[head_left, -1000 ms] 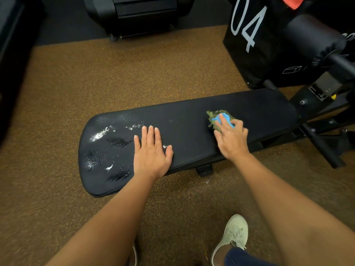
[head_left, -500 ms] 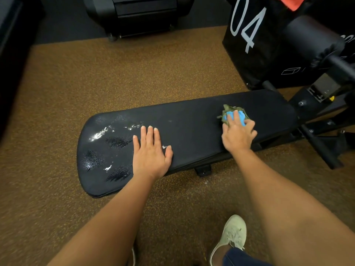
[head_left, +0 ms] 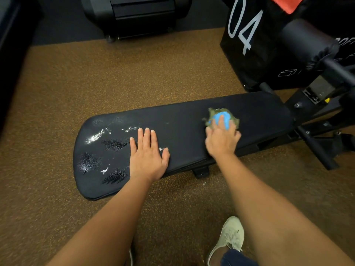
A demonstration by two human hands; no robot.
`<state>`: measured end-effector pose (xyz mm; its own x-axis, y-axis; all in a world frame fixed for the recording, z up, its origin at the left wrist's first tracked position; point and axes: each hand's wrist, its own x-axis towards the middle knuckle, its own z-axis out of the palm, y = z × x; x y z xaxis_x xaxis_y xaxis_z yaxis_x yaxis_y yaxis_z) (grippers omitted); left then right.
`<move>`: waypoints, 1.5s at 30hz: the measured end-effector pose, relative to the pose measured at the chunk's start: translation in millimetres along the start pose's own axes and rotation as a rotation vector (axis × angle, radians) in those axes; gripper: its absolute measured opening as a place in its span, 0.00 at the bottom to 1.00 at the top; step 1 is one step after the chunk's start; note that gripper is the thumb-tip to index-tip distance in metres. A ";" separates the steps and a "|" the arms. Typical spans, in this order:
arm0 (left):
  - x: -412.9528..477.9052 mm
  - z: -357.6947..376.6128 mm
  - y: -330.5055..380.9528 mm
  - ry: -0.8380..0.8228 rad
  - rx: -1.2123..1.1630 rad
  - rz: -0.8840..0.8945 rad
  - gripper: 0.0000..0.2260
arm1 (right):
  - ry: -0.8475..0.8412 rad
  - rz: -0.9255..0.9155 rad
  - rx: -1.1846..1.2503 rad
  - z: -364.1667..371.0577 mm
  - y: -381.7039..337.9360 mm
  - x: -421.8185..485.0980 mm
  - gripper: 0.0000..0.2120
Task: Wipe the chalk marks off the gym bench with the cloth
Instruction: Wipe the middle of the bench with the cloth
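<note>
The right hand [head_left: 221,139] grips the cloth [head_left: 221,117] at the clean end of the bench [head_left: 182,120]. The left hand [head_left: 148,152] lies flat, fingers straight, beside unwiped chalk marks [head_left: 96,136]

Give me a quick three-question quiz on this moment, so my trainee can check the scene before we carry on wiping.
1. True or false: the left hand lies flat on the bench.
2. Fill in: the right hand holds a green and blue ___ against the bench.
3. Where are most of the white chalk marks? A) left of the left hand B) between the two hands C) right of the right hand
Key: 1 true; 2 cloth; 3 A.
</note>
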<state>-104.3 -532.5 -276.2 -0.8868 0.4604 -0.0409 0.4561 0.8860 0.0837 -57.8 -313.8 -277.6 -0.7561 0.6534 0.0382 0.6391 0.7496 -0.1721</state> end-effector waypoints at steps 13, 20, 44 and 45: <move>-0.1 -1.4 -0.3 -0.012 0.002 0.004 0.33 | 0.138 0.111 0.172 8.5 -4.6 -49.3 0.17; -0.3 -1.4 -2.1 -0.022 -0.009 0.010 0.33 | 0.226 -0.195 0.202 15.2 0.4 -68.4 0.17; 4.7 -0.2 -2.7 0.002 -0.009 0.017 0.34 | 0.252 0.276 0.292 29.4 -52.8 -82.0 0.22; 4.5 0.1 -2.9 0.006 -0.012 0.017 0.34 | 0.255 0.262 0.309 32.1 -53.9 -85.9 0.22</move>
<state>-109.6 -533.0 -276.7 -0.8795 0.4748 -0.0330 0.4701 0.8774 0.0958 -31.9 -413.7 -303.1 -0.4915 0.8503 0.1884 0.7024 0.5149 -0.4914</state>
